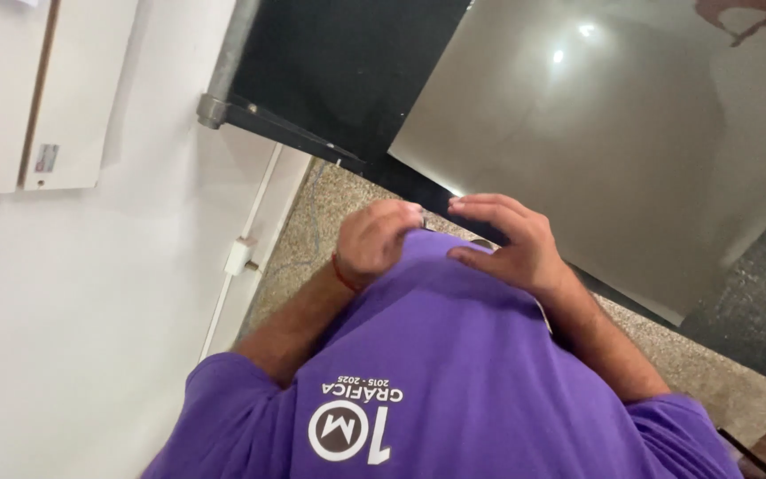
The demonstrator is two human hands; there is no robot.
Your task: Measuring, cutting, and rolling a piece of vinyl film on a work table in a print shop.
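Touching purple shirt (454, 355), fingers (480, 206) at hem

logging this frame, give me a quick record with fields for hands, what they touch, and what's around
view: head camera, looking down the person's own front
left hand: curled, fingers at the shirt's edge
right hand: fingers bent, resting on the same edge
shirt: purple, white round logo
wristband: red, on the left wrist
held object: none clearly visible
sheet: large, grey, glossy, beyond the hands
floor: speckled stone
wall: white, with a thin conduit
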